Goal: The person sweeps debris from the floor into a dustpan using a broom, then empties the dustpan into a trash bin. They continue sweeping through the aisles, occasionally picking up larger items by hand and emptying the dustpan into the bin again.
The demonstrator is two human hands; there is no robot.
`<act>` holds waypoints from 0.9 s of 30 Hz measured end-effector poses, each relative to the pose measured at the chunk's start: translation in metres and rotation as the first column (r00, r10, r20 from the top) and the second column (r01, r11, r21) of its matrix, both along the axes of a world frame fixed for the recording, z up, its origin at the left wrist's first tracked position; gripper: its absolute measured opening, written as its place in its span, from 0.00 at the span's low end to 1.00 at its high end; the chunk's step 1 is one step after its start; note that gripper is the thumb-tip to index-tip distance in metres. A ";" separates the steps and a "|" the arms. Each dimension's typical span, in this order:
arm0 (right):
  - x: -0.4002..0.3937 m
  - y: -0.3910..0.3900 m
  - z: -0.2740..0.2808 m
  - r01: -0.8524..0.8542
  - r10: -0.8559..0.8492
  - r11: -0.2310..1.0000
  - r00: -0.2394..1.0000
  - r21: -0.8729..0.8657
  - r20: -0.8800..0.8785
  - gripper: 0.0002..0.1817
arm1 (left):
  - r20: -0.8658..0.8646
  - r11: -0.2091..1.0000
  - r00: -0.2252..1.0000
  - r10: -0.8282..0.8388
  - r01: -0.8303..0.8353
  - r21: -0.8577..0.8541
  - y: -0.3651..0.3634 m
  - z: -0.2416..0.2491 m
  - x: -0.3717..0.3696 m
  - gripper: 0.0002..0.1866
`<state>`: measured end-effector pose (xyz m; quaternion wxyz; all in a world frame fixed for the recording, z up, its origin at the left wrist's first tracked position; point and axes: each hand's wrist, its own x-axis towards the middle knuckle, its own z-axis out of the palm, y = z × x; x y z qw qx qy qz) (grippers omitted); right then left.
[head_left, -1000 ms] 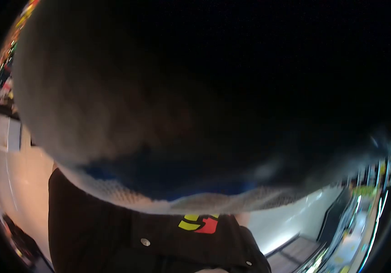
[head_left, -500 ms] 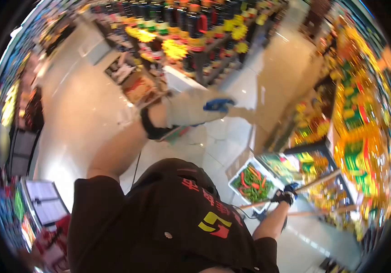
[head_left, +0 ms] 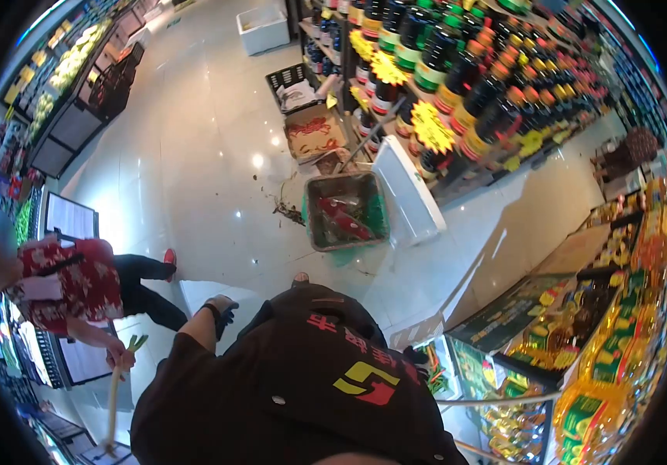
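My left hand [head_left: 223,308], in a grey and blue glove, hangs low beside my dark shirt. Its fingers are loosely apart and nothing shows in them. Most of my right hand [head_left: 420,358] is hidden at the right side of the shirt; a bit of dark glove shows, its grip unclear. Close to it is a white box of green and red peppers [head_left: 439,370]. A long pale rod [head_left: 496,402] runs rightward from my side, below that box. Ahead on the floor stands a square tub [head_left: 312,225] with a red item inside, on green plastic.
A white foam panel [head_left: 407,194] leans by the bottle shelves [head_left: 457,66]. Crates and a cardboard box [head_left: 314,133] stand beyond the tub, with debris on the floor. At left, a person in a red patterned shirt [head_left: 89,271] holds a leek. Oil bottles [head_left: 582,418] line the right.
The view has swung toward the left. My left hand has dropped from in front to beside my body. My right hand, earlier visible at a pole, is now mostly hidden. The person at left shows more fully.
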<state>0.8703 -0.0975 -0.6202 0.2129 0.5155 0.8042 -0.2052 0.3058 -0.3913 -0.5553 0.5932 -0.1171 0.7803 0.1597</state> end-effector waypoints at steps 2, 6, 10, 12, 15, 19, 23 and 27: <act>-0.070 0.017 -0.008 0.151 -0.190 0.974 0.951 -0.169 -0.244 0.10 | -0.036 0.996 0.999 -0.037 0.040 0.077 0.010 -0.001 -0.011 0.13; -0.177 0.072 -0.037 0.213 -0.779 0.607 0.347 -0.766 -0.522 0.13 | -0.119 0.917 0.959 -0.257 0.281 0.283 0.059 -0.038 -0.068 0.15; -0.272 0.135 0.018 0.246 -0.995 0.082 -0.035 -0.966 -0.093 0.16 | 0.073 0.868 0.990 0.118 -0.138 0.477 0.118 -0.049 -0.142 0.12; -0.302 0.158 0.026 0.252 -0.997 0.074 -0.013 -0.965 -0.080 0.16 | 0.116 0.785 0.976 0.183 -0.216 0.581 0.152 -0.064 -0.187 0.11; -0.343 0.186 0.032 0.232 -0.986 0.131 0.128 -0.964 -0.103 0.21 | 0.137 0.639 0.936 0.325 -0.324 0.698 0.223 -0.012 -0.234 0.11; -0.381 0.207 0.017 0.143 -0.920 0.215 0.362 -0.966 -0.151 0.17 | -0.389 0.741 0.892 0.229 0.100 0.664 0.278 0.068 -0.245 0.14; -0.390 0.227 -0.015 0.017 -0.782 0.392 0.532 -0.920 -0.324 0.11 | -0.392 0.742 0.916 0.089 0.202 0.639 0.288 0.067 -0.252 0.17; -0.400 0.218 0.006 0.105 -0.818 0.371 0.508 -0.923 -0.271 0.10 | -0.019 0.788 0.983 0.182 -0.134 0.601 0.261 0.016 -0.277 0.27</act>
